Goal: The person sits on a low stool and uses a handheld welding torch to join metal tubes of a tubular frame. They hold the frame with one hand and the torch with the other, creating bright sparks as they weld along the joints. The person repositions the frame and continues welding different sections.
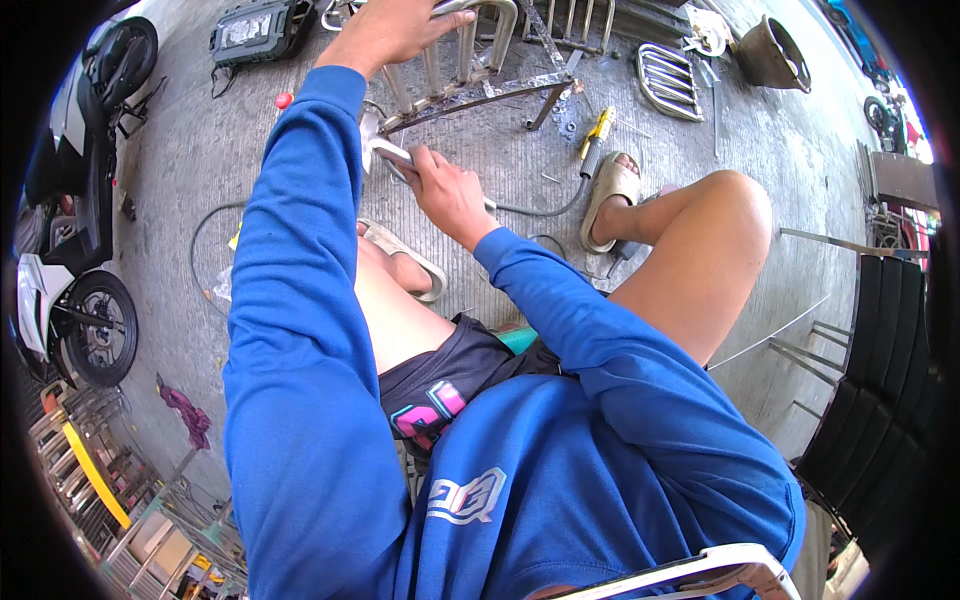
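At the top edge, my left hand grips a tubular metal frame, its thumb along the upper tube and its other fingers partly hidden. The frame has upright bars and stands tilted above a rusty flat-bar base. My right hand is closed round the handle of a grey metal hand tool. The tool's pale, flat head lies close to the near left corner of the frame; I cannot tell whether they touch. To the right, a yellow-and-grey electrode holder with a cable lies on the concrete by my sandalled foot.
A curved barred metal piece and a brown bucket are at the far right. A black case lies far left. Motorcycles stand at the left, metal frames lower left, and a black padded seat right.
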Tool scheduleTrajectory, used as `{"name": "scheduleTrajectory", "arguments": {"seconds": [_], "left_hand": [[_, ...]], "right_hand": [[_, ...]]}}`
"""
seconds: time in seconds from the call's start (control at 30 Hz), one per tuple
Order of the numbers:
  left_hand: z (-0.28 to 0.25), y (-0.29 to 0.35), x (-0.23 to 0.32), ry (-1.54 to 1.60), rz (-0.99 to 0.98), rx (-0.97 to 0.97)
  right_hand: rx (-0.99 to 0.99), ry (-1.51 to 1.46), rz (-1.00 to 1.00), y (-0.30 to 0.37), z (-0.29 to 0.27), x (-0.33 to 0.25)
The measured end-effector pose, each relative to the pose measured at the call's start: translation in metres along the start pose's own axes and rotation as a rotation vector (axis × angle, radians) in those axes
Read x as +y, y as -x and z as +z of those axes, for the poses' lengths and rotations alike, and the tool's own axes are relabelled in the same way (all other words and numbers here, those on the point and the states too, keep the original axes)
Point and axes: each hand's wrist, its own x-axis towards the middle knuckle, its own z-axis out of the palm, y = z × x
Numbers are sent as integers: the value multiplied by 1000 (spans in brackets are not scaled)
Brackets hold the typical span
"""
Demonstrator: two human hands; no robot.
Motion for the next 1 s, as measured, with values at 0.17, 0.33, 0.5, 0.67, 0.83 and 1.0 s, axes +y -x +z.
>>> {"name": "scheduleTrajectory", "arguments": {"seconds": [0.17, 0.33, 0.5, 0.67, 0.83, 1.0], "left_hand": [[-3, -3, 3, -29, 82, 57], [0, -5, 0, 10, 42, 42], [4, -6, -4, -34, 94, 69], [8, -12, -5, -92, 112, 93], [4, -11, 0, -66, 76, 69], [0, -10, 3, -41, 56, 61]], "right_hand": [[-13, 108, 213, 0, 4, -2], [22, 59, 176, -14, 6, 1], [138, 8, 46, -17, 9, 5], [-63, 133, 271, -7, 8, 11], [92, -75, 104, -7, -3, 11], [108, -450, 329, 2, -17, 2]]}}
